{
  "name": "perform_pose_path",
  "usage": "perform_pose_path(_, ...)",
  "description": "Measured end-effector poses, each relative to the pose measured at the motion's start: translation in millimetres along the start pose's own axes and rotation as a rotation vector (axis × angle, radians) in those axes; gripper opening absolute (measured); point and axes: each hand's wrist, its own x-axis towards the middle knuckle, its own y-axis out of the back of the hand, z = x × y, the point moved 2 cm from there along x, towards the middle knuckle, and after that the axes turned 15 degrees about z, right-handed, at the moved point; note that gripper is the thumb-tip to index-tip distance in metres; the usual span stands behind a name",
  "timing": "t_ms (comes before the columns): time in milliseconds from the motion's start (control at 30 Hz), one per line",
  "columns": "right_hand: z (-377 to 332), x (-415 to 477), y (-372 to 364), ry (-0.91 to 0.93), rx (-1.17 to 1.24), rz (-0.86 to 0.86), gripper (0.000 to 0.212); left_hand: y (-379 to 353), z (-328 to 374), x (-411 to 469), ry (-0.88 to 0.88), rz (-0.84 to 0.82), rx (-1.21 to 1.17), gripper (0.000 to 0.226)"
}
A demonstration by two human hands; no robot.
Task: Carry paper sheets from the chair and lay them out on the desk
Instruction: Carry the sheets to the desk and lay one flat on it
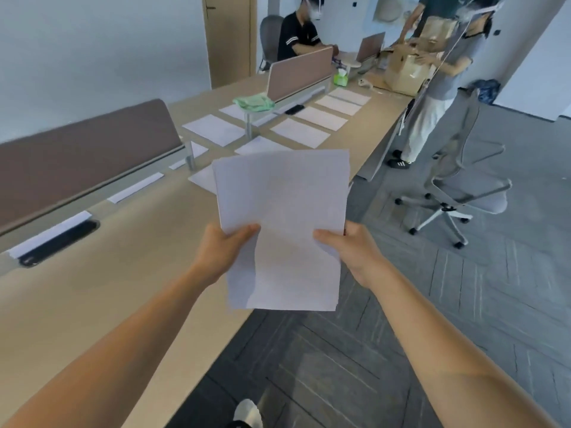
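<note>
I hold a stack of white paper sheets (284, 217) in front of me, over the edge of the long wooden desk (123, 273). My left hand (221, 251) grips the stack's left edge, thumb on top. My right hand (355, 251) grips the right edge the same way. Several single sheets (301, 132) lie in rows on the desk further along, on both sides of the divider. A grey office chair (463, 186) stands on the floor to the right, its seat bare.
Brown divider panels (83, 156) run down the desk's middle, with a black cable slot (58, 242) near me. A green cloth (253, 103), a phone (293, 109) and a tissue pack (340, 77) lie further off. One person sits at the far end; others stand by a cardboard box (404, 69).
</note>
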Motion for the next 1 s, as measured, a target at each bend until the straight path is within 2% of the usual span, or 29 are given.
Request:
perform_pose_path(100, -3.4, 52.0, -40.5, -0.037, 0.058, -0.076, 0.025, 7.3, -2.4, 40.7, -0.039, 0.074, -0.002, 0.005)
perform_pose_path(300, -4.9, 134.2, -143.7, -0.089, 0.115, -0.259, 0.04, 40.8, -23.3, 105.3, 0.051, 0.305, -0.028, 0.015)
perform_pose_path(367, -9.8, 164.6, -182.1, -0.063, 0.084, -0.356, 0.037, 53.6, -29.9, 128.9, 0.055, 0.42, -0.042, 0.02)
perform_pose_path(467, -14.3, 209.8, -246.1, -0.012, 0.022, -0.49, 0.022, 72.6, -42.4, 165.8, 0.067, 0.622, -0.051, 0.024)
perform_pose_path(567, -12.0, 248.0, -301.6, 0.016, -0.051, -0.626, 0.023, 85.2, -56.9, 193.7, 0.114, 0.771, -0.04, 0.032)
perform_pose_path(667, -1.1, 282.3, -341.0, 0.045, -0.203, -0.766, 0.028, 93.0, -73.5, 210.6, 0.212, 0.791, 0.017, 0.034)
perform_pose_path(767, 9.7, 299.3, -362.6, 0.042, -0.338, -0.937, 0.019, 87.5, -92.5, 216.5, 0.322, 0.782, 0.051, 0.038)
perform_pose_path(867, 14.8, 301.4, -374.1, -0.034, -0.302, -0.96, 0.022, 80.5, -98.6, 221.2, 0.359, 0.933, -0.003, 0.027)
perform_pose_path(1000, 15.1, 301.6, -384.0, -0.019, -0.259, -0.918, 0.028, 77.0, -102.4, 221.7, 0.324, 1.052, -0.063, 0.03)
